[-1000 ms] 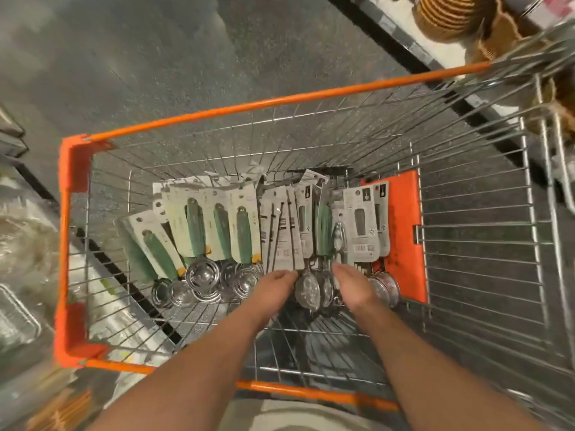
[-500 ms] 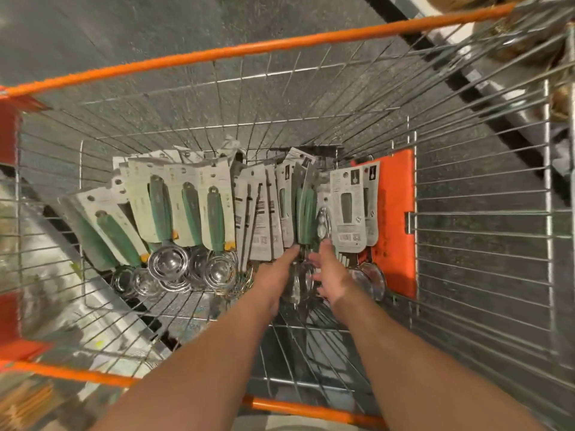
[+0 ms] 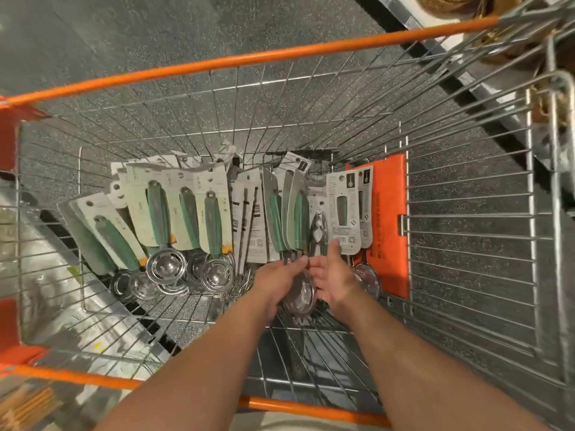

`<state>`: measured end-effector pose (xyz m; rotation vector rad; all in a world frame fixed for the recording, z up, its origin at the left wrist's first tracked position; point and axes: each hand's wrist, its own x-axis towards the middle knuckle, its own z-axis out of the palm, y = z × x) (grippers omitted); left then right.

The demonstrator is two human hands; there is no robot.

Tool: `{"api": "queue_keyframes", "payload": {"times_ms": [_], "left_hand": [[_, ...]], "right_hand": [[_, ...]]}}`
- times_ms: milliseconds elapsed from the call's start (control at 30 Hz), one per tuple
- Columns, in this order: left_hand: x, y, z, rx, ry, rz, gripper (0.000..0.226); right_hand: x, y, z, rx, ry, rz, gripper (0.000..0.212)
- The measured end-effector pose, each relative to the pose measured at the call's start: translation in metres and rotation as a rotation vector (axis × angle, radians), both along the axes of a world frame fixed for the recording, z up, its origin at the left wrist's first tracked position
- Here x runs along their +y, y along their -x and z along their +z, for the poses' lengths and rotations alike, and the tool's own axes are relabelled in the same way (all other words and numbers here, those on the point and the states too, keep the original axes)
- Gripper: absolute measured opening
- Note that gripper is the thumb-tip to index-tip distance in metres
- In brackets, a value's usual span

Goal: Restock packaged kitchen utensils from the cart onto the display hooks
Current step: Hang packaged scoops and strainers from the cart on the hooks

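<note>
— Pinched at the neck, I'd say: left hand (image 3: 277,279) has thumb and fingers curled on the strainer bundle (image 3: 287,225), just above the mesh bowls. Right hand (image 3: 334,279) lies alongside with fingers fairly straight, touching the cards rather than holding; its thumb is partly hidden, so that's my best reading.

— Where's the stock sitting?

— Low in the cart (image 3: 280,54), leaning on its far end, between the narrow carded packs (image 3: 249,219) and the grey cards (image 3: 345,209) by the orange panel (image 3: 389,219). Green-handled scoops (image 3: 186,219) fan out to the left.

— How to lift it cleanly?

— Bring the right hand under the bowls, square the cards so the hang holes line up, and draw straight up; the nutcracker-like tool (image 3: 318,231) beside it could snag.

— Anything changed from a second ago?

— Yes. Both hands sat lower then, fingers down on the bowls. They've since slid up and closed in on the necks, and the head has dipped nearer the cart.
</note>
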<state>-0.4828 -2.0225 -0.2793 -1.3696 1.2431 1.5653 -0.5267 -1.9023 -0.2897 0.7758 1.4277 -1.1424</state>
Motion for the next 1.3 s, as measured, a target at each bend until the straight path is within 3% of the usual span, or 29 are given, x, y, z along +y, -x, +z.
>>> {"api": "queue_keyframes", "payload": {"times_ms": [133,233,333,400,433,500,633,833,967,1100,1233,1300], "left_hand": [[-0.003,-0.003,0.008,0.008,0.017,-0.039,0.042],[-0.001,-0.007,0.018,-0.002,0.026,-0.053,0.049],[0.003,-0.007,0.030,0.021,-0.013,-0.013,0.067],[0.006,-0.008,0.031,0.052,-0.009,-0.023,0.061],[0.008,-0.008,0.031,0.068,0.000,-0.024,0.047],[0.012,-0.008,0.033,0.069,0.016,-0.013,0.021],[0.018,-0.010,0.030,0.027,0.033,0.004,0.030],[0.016,-0.014,0.020,0.011,0.041,0.040,0.026],[0.014,-0.016,0.021,0.018,0.047,0.031,0.009],[0.012,-0.019,0.013,-0.013,0.043,0.019,0.032],[0.008,-0.021,0.007,-0.012,0.044,0.081,0.057],[0.008,-0.022,0.003,-0.006,0.061,0.073,0.048]], "right_hand": [[0.004,0.002,0.011,0.139,-0.021,0.093,0.084],[0.014,0.000,0.015,0.326,-0.212,0.035,0.066],[0.031,0.001,0.026,0.383,-0.418,-0.105,0.057],[0.043,0.002,0.033,0.373,-0.476,-0.136,0.052],[0.047,0.002,0.035,0.372,-0.494,-0.109,0.047],[0.054,0.003,0.028,0.393,-0.501,0.006,0.037],[0.055,0.004,0.011,0.399,-0.404,0.260,0.054],[0.046,-0.002,-0.011,0.377,-0.412,0.186,0.074],[0.046,0.005,-0.010,0.405,-0.471,0.195,0.053],[0.042,0.009,-0.010,0.441,-0.475,0.209,0.051],[0.038,0.010,-0.010,0.449,-0.489,0.286,0.025],[0.042,0.014,-0.013,0.427,-0.481,0.294,0.031]]}}
